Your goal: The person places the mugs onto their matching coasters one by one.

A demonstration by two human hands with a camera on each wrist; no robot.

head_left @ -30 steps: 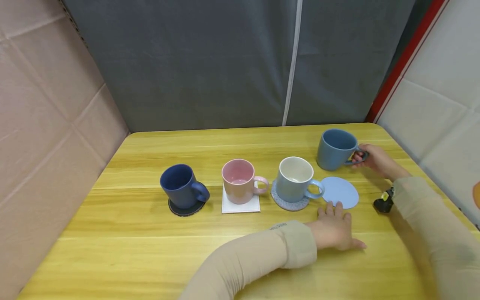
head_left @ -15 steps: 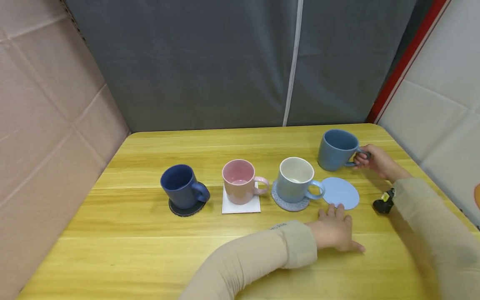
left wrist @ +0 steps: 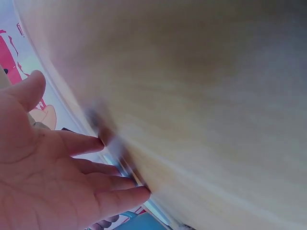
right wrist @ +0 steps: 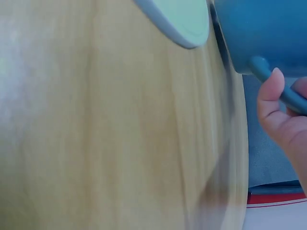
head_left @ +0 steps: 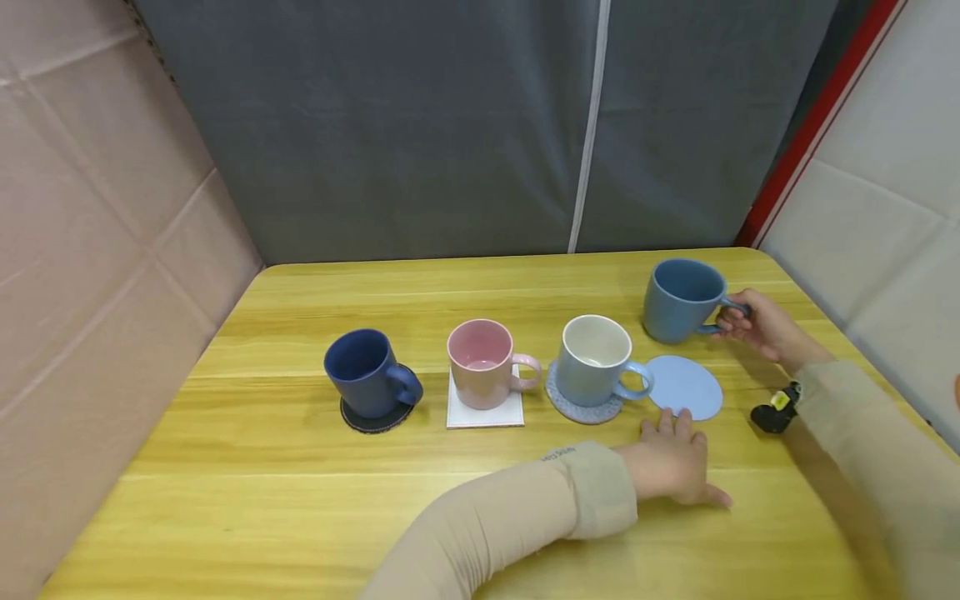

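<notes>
At the back right in the head view, my right hand (head_left: 757, 327) grips the handle of a blue-grey mug (head_left: 678, 304). The right wrist view shows my thumb and fingers (right wrist: 272, 91) around that handle. A round pale blue coaster (head_left: 686, 388) lies in front of the mug. My left hand (head_left: 670, 462) is spread palm down by the coaster's near edge, fingertips at or just short of it; I cannot tell if they touch. In the left wrist view its fingers (left wrist: 122, 201) are extended and hold nothing.
A light blue mug (head_left: 588, 371) stands on a grey round coaster (head_left: 581, 410), its handle by the pale blue coaster. Farther left are a pink mug (head_left: 478, 375) on a white square coaster (head_left: 480, 417) and a navy mug (head_left: 363, 383) on a black coaster (head_left: 375, 423).
The blue-grey mug and my right hand have shifted slightly right in the head view. My left hand stays nearly in place beside the pale blue coaster.
</notes>
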